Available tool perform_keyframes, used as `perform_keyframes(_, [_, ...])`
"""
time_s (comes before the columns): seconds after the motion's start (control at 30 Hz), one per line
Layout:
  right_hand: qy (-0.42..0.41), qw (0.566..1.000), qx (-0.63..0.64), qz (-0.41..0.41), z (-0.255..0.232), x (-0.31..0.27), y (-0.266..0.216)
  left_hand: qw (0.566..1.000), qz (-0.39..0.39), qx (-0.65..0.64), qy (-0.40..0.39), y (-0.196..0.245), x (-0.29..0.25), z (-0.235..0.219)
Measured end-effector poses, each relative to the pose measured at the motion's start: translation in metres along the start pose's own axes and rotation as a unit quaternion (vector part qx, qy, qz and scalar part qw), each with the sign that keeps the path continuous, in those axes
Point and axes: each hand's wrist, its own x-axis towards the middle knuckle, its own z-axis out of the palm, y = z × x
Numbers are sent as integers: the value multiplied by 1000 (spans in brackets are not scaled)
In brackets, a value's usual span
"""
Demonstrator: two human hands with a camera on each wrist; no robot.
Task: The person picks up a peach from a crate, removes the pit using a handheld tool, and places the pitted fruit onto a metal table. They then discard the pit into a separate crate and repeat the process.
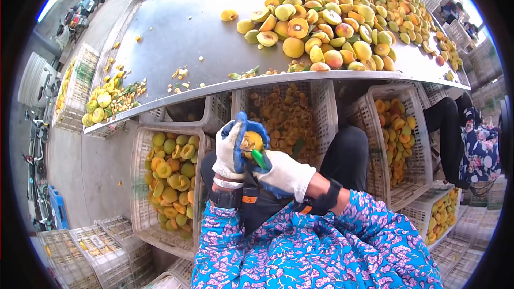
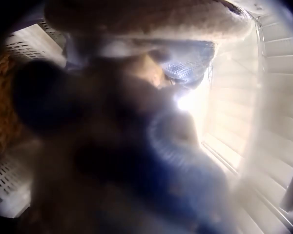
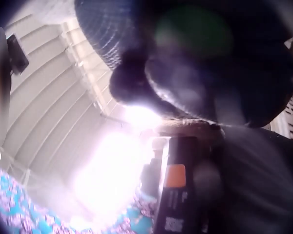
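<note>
In the head view, my gloved left hand (image 1: 231, 147) holds a yellow fruit (image 1: 251, 142), its blue-coated fingers curled round it. My gloved right hand (image 1: 284, 173) grips a tool with a green handle (image 1: 261, 159), held against the fruit's lower right side. Whatever blade the tool has is hidden. Both hands are above my lap, close together. In the left wrist view the fruit (image 2: 149, 68) is partly seen behind blurred glove fingers. A dark green blur (image 3: 194, 31) shows among the dark glove fingers in the right wrist view.
A metal table (image 1: 176, 37) ahead bears a heap of whole and halved fruit (image 1: 332, 32). A crate (image 1: 140, 182) of fruit stands left, another (image 1: 379, 155) right. Between my knees and the table is a crate (image 1: 327, 108) of small orange pieces. Someone's patterned clothing (image 1: 478, 152) shows far right.
</note>
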Motion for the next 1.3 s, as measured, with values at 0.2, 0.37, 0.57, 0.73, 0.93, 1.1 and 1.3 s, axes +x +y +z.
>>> perform_keyframes(0.2, [-86,957,240,139,-12,7,8,994,-58,-91,5,-9,11,-6])
perform_keyframes(0.37, [-75,936,306,158,-23,-1,-26,993,-28,-111,25,-5,5,1])
perform_keyframes(0.57, [-20,998,59,15,0,5,7,998,-20,-50,16,-5,5,-4])
perform_keyframes(0.73, [-86,962,235,111,-27,6,-15,990,-37,-134,-20,-3,14,-1])
perform_keyframes(0.93, [58,988,112,-86,7,8,13,989,-5,-145,10,-11,8,-9])
perform_keyframes(1.1, [-30,985,170,12,-6,5,1,996,21,-88,-5,-8,6,-6])
perform_keyframes(1.3, [-149,931,309,123,-28,2,-7,998,17,-57,-30,1,10,1])
